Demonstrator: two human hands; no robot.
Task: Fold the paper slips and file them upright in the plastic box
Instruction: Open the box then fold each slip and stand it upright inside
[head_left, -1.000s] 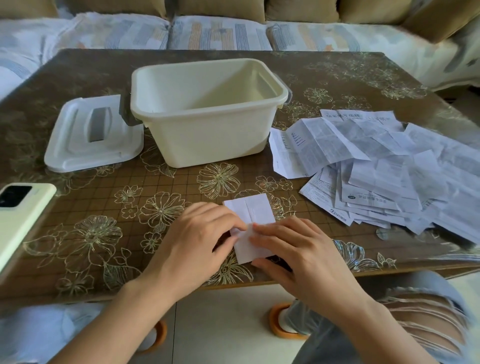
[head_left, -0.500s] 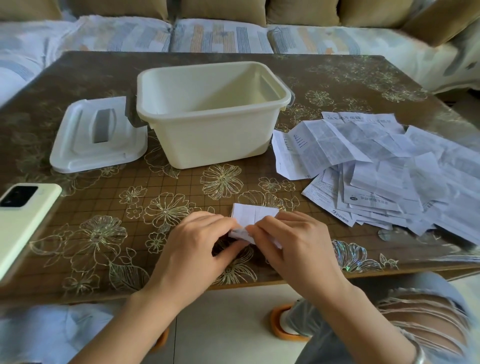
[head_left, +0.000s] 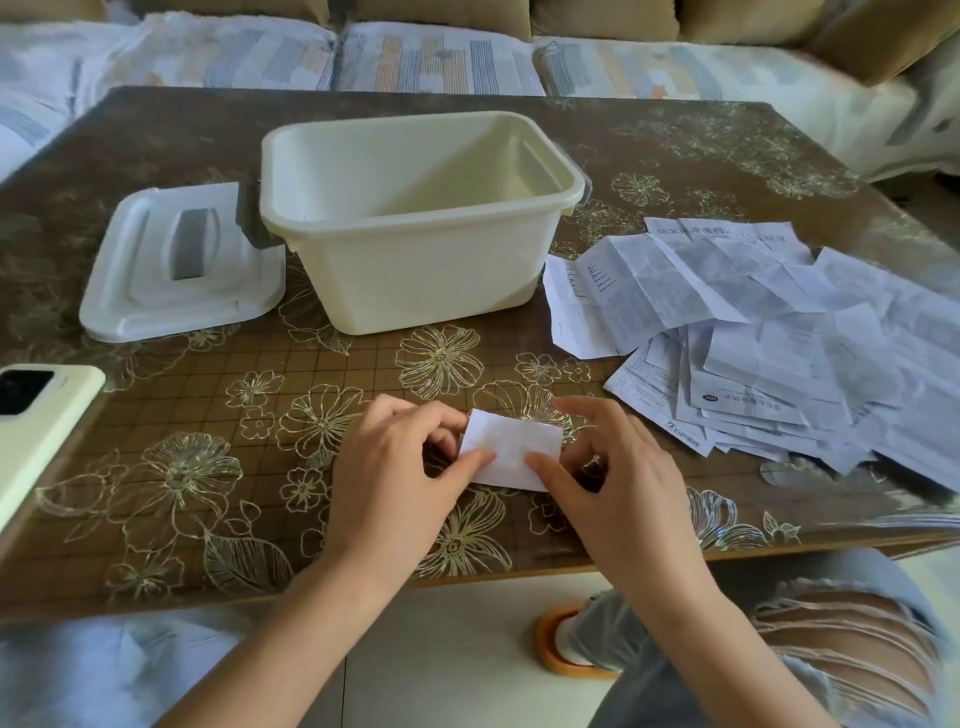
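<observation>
A small folded white paper slip (head_left: 511, 449) lies on the table near its front edge. My left hand (head_left: 395, 467) pinches the slip's left end, and my right hand (head_left: 618, 478) presses its right end, thumbs on top. Behind them stands the cream plastic box (head_left: 415, 270), open, with nothing visible inside. A loose pile of unfolded printed paper slips (head_left: 769, 332) spreads over the table's right side.
The box's white lid (head_left: 176, 265) lies flat to the left of the box. A pale green phone (head_left: 36, 431) sits at the table's left edge. The table (head_left: 208, 415) has a brown floral cover. A sofa runs behind it.
The slip was a taller sheet under both hands; it has been folded over into a shorter, wider rectangle, and my fingers have shifted to its two ends.
</observation>
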